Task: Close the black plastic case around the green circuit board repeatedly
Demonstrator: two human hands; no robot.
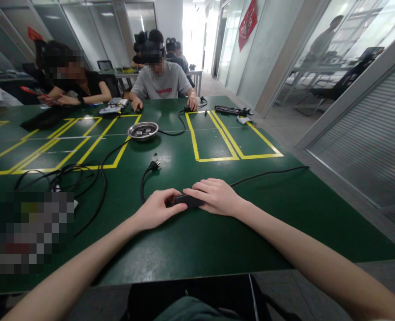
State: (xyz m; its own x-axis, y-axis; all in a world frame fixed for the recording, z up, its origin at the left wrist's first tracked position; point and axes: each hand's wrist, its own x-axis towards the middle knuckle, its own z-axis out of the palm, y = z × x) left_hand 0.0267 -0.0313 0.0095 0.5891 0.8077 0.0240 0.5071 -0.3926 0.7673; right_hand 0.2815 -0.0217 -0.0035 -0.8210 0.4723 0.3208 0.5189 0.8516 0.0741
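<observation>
A black power adapter [189,201] lies on the green table in front of me, a hand at each end of it. My left hand [157,207] is closed around its left end, thumb along the near side. Over the right end, my right hand [216,196] curls with its fingers across the top, touching the adapter. From the left end a thick black cord leads to a plug [153,166] with bare metal prongs. A thinner black cable [270,173] runs off to the right from behind my right hand.
Beyond the plug stands a metal bowl [143,131] with small metal parts. Coiled black cables [73,178] lie at left, near a blurred-out item. Yellow tape [217,159] marks rectangles on the table [170,254]. A black tripod-like object [232,110] lies far right. Other people sit across.
</observation>
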